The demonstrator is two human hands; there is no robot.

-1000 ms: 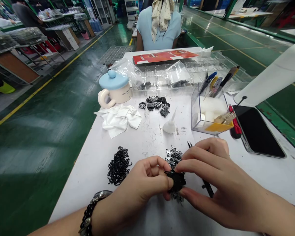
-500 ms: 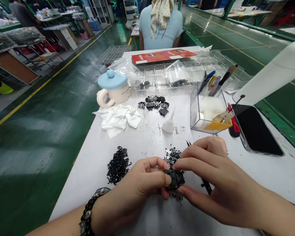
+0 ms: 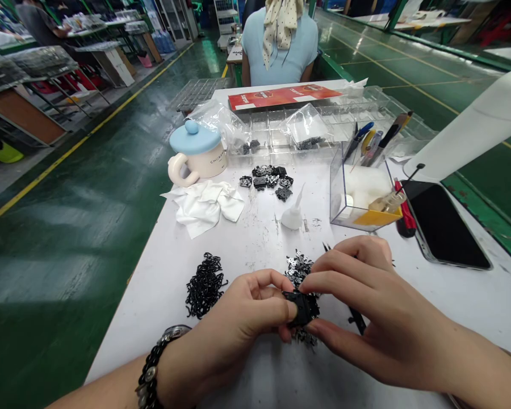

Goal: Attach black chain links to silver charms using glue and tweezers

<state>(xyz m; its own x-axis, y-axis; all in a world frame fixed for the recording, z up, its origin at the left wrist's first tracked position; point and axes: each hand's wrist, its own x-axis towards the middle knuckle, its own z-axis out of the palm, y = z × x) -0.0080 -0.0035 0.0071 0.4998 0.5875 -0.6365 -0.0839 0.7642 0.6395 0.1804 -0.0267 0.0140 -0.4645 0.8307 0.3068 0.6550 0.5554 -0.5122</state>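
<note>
Both hands meet over the near middle of the white table [image 3: 247, 238]. My left hand [image 3: 242, 318] pinches a small flat black plastic part [image 3: 303, 308] between thumb and fingers. My right hand [image 3: 366, 307] closes on the same part from the right, and black tweezers [image 3: 354, 318] run under its palm, tips showing above the knuckles. Under the hands lies a small heap of silvery metal pieces [image 3: 298, 266]. A pile of black clips [image 3: 204, 285] sits to the left of my left hand.
Further back are a white cloth [image 3: 206, 205], a cream mug with a blue lid [image 3: 196, 153], a cluster of black parts [image 3: 269, 180], a white glue nozzle [image 3: 293, 215], a clear tool box [image 3: 361, 187] and a phone [image 3: 445, 224]. A person in a light blue top [image 3: 279, 42] sits beyond the table.
The hands have stayed in place. The black part has been turned slightly between the fingers and sits a little higher.
</note>
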